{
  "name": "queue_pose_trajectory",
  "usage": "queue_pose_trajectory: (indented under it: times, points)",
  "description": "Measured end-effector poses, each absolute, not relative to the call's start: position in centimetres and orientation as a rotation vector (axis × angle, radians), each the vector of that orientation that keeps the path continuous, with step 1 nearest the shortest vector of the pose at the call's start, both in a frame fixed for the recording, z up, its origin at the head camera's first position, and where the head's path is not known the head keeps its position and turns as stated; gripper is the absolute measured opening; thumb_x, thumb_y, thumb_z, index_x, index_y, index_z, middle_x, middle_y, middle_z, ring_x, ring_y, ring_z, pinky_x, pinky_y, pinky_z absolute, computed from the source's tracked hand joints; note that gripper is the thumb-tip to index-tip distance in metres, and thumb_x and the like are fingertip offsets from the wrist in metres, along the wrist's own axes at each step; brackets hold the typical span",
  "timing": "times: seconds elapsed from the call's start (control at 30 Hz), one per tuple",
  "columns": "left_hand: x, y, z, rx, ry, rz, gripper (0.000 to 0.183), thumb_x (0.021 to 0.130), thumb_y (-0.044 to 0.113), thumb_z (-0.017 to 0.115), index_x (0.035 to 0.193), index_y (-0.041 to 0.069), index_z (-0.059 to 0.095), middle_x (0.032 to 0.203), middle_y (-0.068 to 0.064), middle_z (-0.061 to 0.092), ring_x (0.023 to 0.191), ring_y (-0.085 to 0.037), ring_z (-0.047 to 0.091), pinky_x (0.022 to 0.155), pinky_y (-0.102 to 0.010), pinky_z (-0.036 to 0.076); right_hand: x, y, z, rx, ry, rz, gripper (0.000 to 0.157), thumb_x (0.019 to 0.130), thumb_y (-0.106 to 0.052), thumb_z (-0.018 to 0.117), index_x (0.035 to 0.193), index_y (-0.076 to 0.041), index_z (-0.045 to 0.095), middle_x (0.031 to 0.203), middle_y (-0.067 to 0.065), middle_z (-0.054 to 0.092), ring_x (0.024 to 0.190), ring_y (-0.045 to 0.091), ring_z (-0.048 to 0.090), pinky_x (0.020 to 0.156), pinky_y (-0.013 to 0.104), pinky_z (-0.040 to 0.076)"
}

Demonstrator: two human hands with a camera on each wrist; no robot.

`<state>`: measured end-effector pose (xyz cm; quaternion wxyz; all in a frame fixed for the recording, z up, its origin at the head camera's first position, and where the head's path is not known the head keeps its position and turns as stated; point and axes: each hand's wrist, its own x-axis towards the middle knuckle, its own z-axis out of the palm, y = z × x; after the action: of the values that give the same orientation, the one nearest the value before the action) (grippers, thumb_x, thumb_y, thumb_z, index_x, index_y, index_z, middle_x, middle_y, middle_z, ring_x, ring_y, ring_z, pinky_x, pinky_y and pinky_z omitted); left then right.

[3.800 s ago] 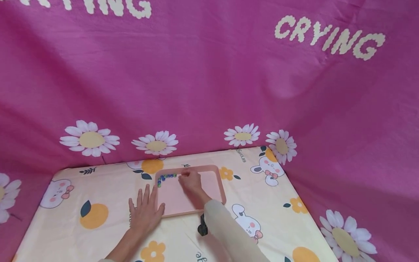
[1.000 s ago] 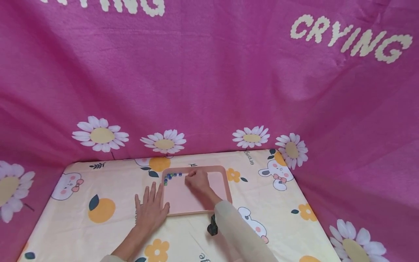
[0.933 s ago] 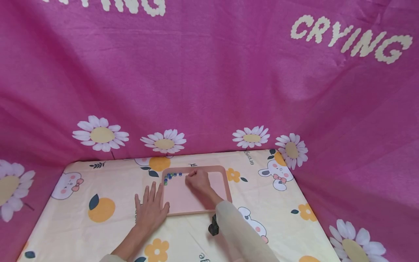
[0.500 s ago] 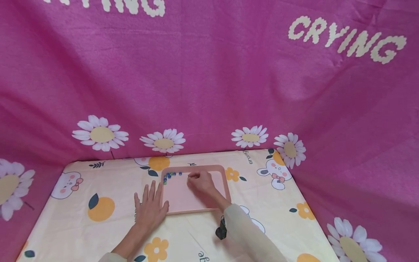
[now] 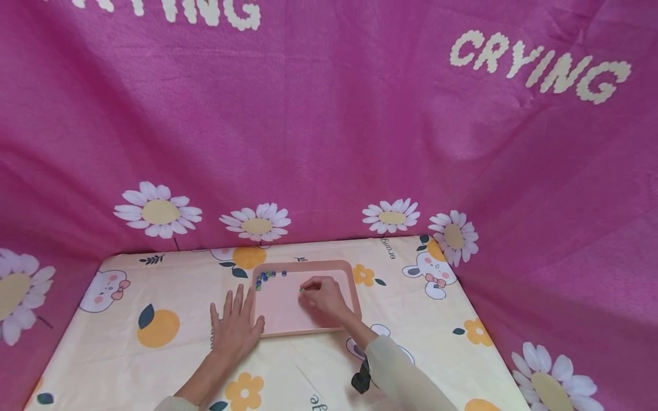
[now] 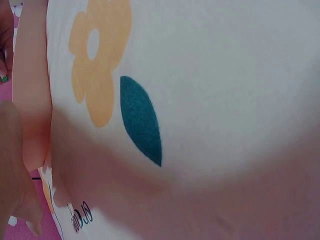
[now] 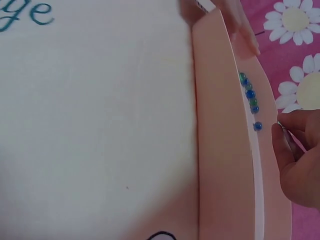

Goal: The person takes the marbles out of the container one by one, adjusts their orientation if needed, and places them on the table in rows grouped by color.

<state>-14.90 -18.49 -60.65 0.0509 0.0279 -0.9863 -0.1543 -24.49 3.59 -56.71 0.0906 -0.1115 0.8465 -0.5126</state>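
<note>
In the head view, my right hand [image 5: 325,297] is over the pink tray [image 5: 329,265], pinching a green marble [image 5: 301,290] between thumb and fingertips. The left wrist view shows this green marble [image 6: 4,79] too. Several blue and green marbles [image 5: 265,277] lie in the tray's far left corner, along the back and left walls. One blue marble [image 5: 284,273] sits slightly apart at the right end of the back row. My left hand [image 5: 233,328] rests with spread, straight fingers on the cloth at the tray's left side, its thumb at the rim.
A patterned cloth [image 5: 103,354] with oranges, flowers and rabbits covers the table. Behind and beside it hangs a magenta curtain [image 5: 329,142] with daisies. A black device [image 5: 361,379] is at my right wrist, above the cloth in front of the tray.
My right hand has moved from the tray's back wall toward its middle, and the green marble now shows at its fingertips. A separate blue marble has appeared beside the row. My left hand stays put.
</note>
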Motion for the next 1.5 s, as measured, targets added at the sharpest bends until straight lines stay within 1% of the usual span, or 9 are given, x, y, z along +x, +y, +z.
queue_pose_trajectory:
  times: [0.1, 0.43, 0.6, 0.73, 0.97, 1.13, 1.23, 1.4, 1.5]
  points:
    - [-14.9, -18.5, -60.8, 0.082, -3.009, -0.468, 0.077, 0.095, 0.045, 0.055, 0.158, 0.007, 0.028, 0.162, -0.021, 0.019, 0.148, -0.045, 0.013, 0.112, -0.070, -0.002, -23.7, 3.7, -56.5, -0.338, 2.500, -1.522, 0.013, 0.086, 0.005, 0.071, 0.094, -0.003, 0.078, 0.087, 0.001, 0.074, 0.079, 0.010, 0.064, 0.072, 0.024, 0.054]
    - [-15.0, -18.5, -60.9, 0.078, -3.007, -0.459, 0.077, 0.096, 0.046, 0.055, 0.158, 0.008, 0.028, 0.163, -0.020, 0.019, 0.148, -0.044, 0.014, 0.112, -0.070, -0.003, -21.2, 3.6, -56.5, -0.426, 2.381, -1.606, 0.011, 0.085, 0.003, 0.075, 0.093, -0.003, 0.078, 0.087, 0.004, 0.074, 0.073, 0.008, 0.062, 0.064, 0.020, 0.051]
    - [-15.1, -18.4, -60.7, 0.078, -3.013, -0.469, 0.078, 0.096, 0.045, 0.056, 0.158, 0.008, 0.028, 0.163, -0.020, 0.018, 0.148, -0.044, 0.013, 0.112, -0.069, -0.005, -19.3, 3.7, -56.3, -0.442, 2.279, -1.638, 0.014, 0.086, -0.001, 0.076, 0.100, 0.000, 0.075, 0.089, 0.006, 0.074, 0.076, 0.011, 0.067, 0.068, 0.018, 0.053]
    - [-15.1, -18.4, -60.7, 0.072, -3.017, -0.468, 0.078, 0.096, 0.046, 0.055, 0.158, 0.008, 0.028, 0.163, -0.020, 0.018, 0.148, -0.044, 0.013, 0.112, -0.069, -0.006, -17.9, 3.5, -56.2, -0.488, 2.247, -1.660, 0.011, 0.084, 0.004, 0.075, 0.094, -0.001, 0.076, 0.088, 0.008, 0.074, 0.076, 0.009, 0.068, 0.069, 0.019, 0.054]
    - [-15.0, -18.5, -60.6, 0.075, -2.998, -0.472, 0.077, 0.095, 0.044, 0.057, 0.157, 0.007, 0.029, 0.162, -0.021, 0.019, 0.148, -0.045, 0.013, 0.112, -0.070, -0.005, -15.5, 3.0, -56.4, -0.530, 2.198, -1.630, 0.014, 0.081, 0.007, 0.073, 0.090, -0.004, 0.076, 0.082, -0.003, 0.073, 0.074, 0.005, 0.065, 0.073, 0.020, 0.054]
    - [-14.8, -18.6, -60.7, 0.076, -2.979, -0.457, 0.077, 0.095, 0.045, 0.057, 0.156, 0.006, 0.031, 0.161, -0.022, 0.022, 0.147, -0.045, 0.015, 0.112, -0.071, 0.000, -14.1, 2.4, -56.7, -0.549, 2.185, -1.610, 0.016, 0.080, 0.008, 0.074, 0.085, -0.007, 0.077, 0.077, -0.005, 0.071, 0.071, 0.002, 0.063, 0.068, 0.019, 0.053]
    - [-14.9, -18.6, -60.7, 0.075, -2.976, -0.463, 0.077, 0.095, 0.044, 0.057, 0.157, 0.007, 0.031, 0.162, -0.021, 0.022, 0.147, -0.044, 0.016, 0.112, -0.071, 0.000, -13.5, 2.1, -57.0, -0.533, 2.164, -1.610, 0.015, 0.079, 0.008, 0.073, 0.085, -0.006, 0.077, 0.077, -0.005, 0.069, 0.070, 0.002, 0.061, 0.066, 0.019, 0.051]
    - [-14.9, -18.6, -60.8, 0.072, -2.978, -0.459, 0.076, 0.095, 0.045, 0.056, 0.156, 0.007, 0.031, 0.162, -0.021, 0.022, 0.147, -0.044, 0.016, 0.112, -0.071, 0.001, -12.6, 1.9, -57.9, -0.473, 2.120, -1.629, 0.015, 0.077, 0.009, 0.073, 0.084, -0.005, 0.076, 0.073, 0.001, 0.070, 0.066, 0.003, 0.062, 0.062, 0.018, 0.051]
    - [-14.9, -18.6, -60.8, 0.068, -2.966, -0.456, 0.076, 0.095, 0.045, 0.057, 0.156, 0.007, 0.033, 0.161, -0.021, 0.023, 0.147, -0.045, 0.017, 0.112, -0.071, 0.002, -12.2, 1.7, -58.5, -0.478, 2.155, -1.614, 0.016, 0.076, 0.008, 0.074, 0.081, -0.007, 0.076, 0.070, -0.002, 0.070, 0.064, 0.002, 0.062, 0.060, 0.018, 0.051]
